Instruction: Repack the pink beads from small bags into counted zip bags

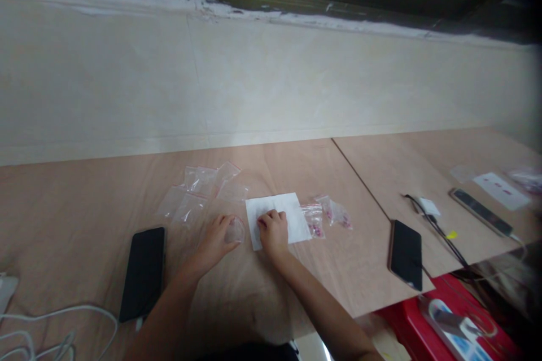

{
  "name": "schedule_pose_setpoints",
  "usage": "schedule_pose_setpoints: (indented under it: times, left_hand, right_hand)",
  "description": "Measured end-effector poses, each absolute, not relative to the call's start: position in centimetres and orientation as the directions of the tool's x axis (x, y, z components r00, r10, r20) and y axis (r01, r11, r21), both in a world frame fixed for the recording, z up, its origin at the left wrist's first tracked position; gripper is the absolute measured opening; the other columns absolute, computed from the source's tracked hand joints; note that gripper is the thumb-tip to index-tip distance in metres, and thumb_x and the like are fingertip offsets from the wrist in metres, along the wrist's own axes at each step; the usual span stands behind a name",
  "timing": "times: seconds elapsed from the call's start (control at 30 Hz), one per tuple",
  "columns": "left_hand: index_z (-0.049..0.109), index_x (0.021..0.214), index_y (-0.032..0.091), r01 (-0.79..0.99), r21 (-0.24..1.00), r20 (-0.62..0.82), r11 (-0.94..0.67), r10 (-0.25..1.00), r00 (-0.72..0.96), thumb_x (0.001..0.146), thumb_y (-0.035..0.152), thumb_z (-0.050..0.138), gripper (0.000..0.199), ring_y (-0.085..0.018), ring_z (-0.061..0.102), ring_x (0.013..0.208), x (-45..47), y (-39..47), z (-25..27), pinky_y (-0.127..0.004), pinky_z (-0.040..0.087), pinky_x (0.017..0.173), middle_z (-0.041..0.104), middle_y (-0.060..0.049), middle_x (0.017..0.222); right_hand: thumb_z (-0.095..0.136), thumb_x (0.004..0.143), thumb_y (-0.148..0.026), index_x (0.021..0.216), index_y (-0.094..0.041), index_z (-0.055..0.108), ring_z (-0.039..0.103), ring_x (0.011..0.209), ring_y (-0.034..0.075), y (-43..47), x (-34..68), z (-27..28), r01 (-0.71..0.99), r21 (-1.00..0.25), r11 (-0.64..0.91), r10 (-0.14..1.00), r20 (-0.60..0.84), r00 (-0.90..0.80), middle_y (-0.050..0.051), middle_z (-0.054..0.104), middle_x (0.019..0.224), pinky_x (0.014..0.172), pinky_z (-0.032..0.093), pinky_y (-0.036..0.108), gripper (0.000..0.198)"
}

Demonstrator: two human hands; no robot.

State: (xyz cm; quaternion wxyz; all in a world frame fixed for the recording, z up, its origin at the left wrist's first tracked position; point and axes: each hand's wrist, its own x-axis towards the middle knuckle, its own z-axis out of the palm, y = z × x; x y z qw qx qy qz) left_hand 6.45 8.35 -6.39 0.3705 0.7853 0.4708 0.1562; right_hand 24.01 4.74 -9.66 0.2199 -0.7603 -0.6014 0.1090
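Holding a clear round container [237,230] in the left hand [215,238], with fingers and thumb curved around its sides, just left of a white sheet [300,229] on the wooden table [359,271]. Resting the right hand [274,232] on the left half of the sheet, with fingers bent and bunched downward; cannot tell whether pinching a small piece between the fingertips. At the right edge of the sheet, a clear bag [314,221] with small pinkish-red pieces; just right of it, a second bag [337,213] with similar contents. To the far left of the container, several overlapping flat bags [201,179]. Near left, a black phone [143,273]; well to the right, another phone [405,254].
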Motion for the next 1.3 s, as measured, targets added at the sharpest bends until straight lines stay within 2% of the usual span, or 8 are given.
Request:
schedule_pose_setpoints:
  times: [0.2, 0.37, 0.63, 0.87, 0.97, 1.1, 1.2, 1.3]
  left_hand:
    - [0.054, 0.1, 0.02, 0.667, 0.7, -0.116, -0.256, 0.881, 0.46, 0.064, 0.015, 0.066, 0.039, -0.023, 0.052, 0.1, 4.9, 8.5, -7.0, -0.038, 0.042, 0.089, 0.056, -0.006, 0.103]
    - [0.052, 0.104, 0.02, 0.662, 0.732, -0.098, -0.165, 0.935, 0.341, 0.064, 0.019, 0.065, 0.042, -0.023, 0.054, 0.097, 1.7, 8.3, -7.5, -0.038, 0.046, 0.084, 0.056, -0.007, 0.102]
    - [0.053, 0.104, 0.016, 0.714, 0.681, -0.091, -0.164, 0.948, 0.305, 0.063, 0.02, 0.065, 0.043, -0.024, 0.054, 0.094, 0.1, 8.0, -7.2, -0.039, 0.048, 0.08, 0.057, -0.009, 0.1]
    - [0.053, 0.1, 0.02, 0.657, 0.71, -0.048, -0.253, 0.914, 0.404, 0.063, 0.014, 0.064, 0.039, -0.024, 0.054, 0.096, 2.6, 7.9, -7.1, -0.041, 0.043, 0.086, 0.058, -0.006, 0.099]
    - [0.054, 0.101, 0.02, 0.637, 0.72, -0.049, -0.275, 0.896, 0.442, 0.064, 0.015, 0.064, 0.039, -0.024, 0.054, 0.097, 3.4, 7.7, -6.8, -0.04, 0.043, 0.086, 0.058, -0.007, 0.101]
    - [0.054, 0.103, 0.02, 0.624, 0.737, -0.082, -0.259, 0.883, 0.463, 0.063, 0.013, 0.064, 0.041, -0.023, 0.053, 0.101, 4.0, 7.5, -6.2, -0.038, 0.043, 0.087, 0.056, -0.007, 0.105]
    - [0.054, 0.103, 0.019, 0.634, 0.732, -0.102, -0.25, 0.879, 0.465, 0.064, 0.012, 0.063, 0.041, -0.024, 0.052, 0.102, 4.3, 7.3, -6.1, -0.038, 0.042, 0.088, 0.056, -0.008, 0.106]
    - [0.053, 0.104, 0.019, 0.635, 0.729, -0.105, -0.257, 0.874, 0.474, 0.064, 0.012, 0.063, 0.042, -0.024, 0.051, 0.103, 4.3, 7.2, -6.3, -0.039, 0.041, 0.089, 0.055, -0.007, 0.107]
  right_hand:
    - [0.053, 0.078, -0.017, 0.088, -0.018, 0.067, 0.044, 0.087, 0.025, 4.6, 23.6, -8.8, 0.863, -0.449, -0.233, 0.956, 0.058, 0.289, 0.01, 0.06, 0.09, 0.074, 0.034, 0.034, 0.017]
    - [0.055, 0.078, -0.021, 0.103, -0.02, 0.06, 0.046, 0.093, 0.024, 5.6, 19.5, -8.6, 0.848, -0.527, -0.06, 0.994, 0.05, 0.102, 0.009, 0.058, 0.1, 0.079, 0.037, 0.034, 0.026]
    - [0.047, 0.081, -0.01, 0.078, -0.017, 0.063, 0.052, 0.084, 0.019, 7.1, 16.7, -8.3, 0.73, -0.681, -0.051, 0.993, 0.043, 0.109, 0.007, 0.061, 0.083, 0.076, 0.04, 0.029, 0.017]
    - [0.054, 0.079, -0.015, 0.082, -0.021, 0.067, 0.052, 0.085, 0.017, 4.4, 17.5, -4.9, 0.576, -0.81, 0.111, 0.989, 0.148, 0.017, 0.004, 0.061, 0.083, 0.076, 0.04, 0.029, 0.014]
    - [0.052, 0.08, -0.016, 0.088, -0.021, 0.066, 0.05, 0.086, 0.019, 4.0, 19.6, -5.6, 0.66, -0.751, 0.027, 0.98, 0.149, 0.129, 0.005, 0.062, 0.085, 0.077, 0.038, 0.031, 0.017]
    - [0.051, 0.079, -0.013, 0.086, -0.017, 0.067, 0.047, 0.085, 0.023, 4.2, 23.3, -7.9, 0.842, -0.506, -0.187, 0.955, 0.109, 0.278, 0.011, 0.061, 0.088, 0.073, 0.036, 0.034, 0.018]
    - [0.051, 0.079, -0.012, 0.081, -0.018, 0.068, 0.045, 0.082, 0.023, 4.5, 24.6, -9.1, 0.894, -0.402, -0.199, 0.965, 0.076, 0.25, 0.011, 0.061, 0.085, 0.07, 0.034, 0.033, 0.018]
    - [0.05, 0.079, -0.011, 0.078, -0.018, 0.068, 0.045, 0.082, 0.023, 4.8, 24.6, -9.0, 0.897, -0.4, -0.187, 0.968, 0.08, 0.237, 0.01, 0.061, 0.083, 0.07, 0.033, 0.032, 0.019]
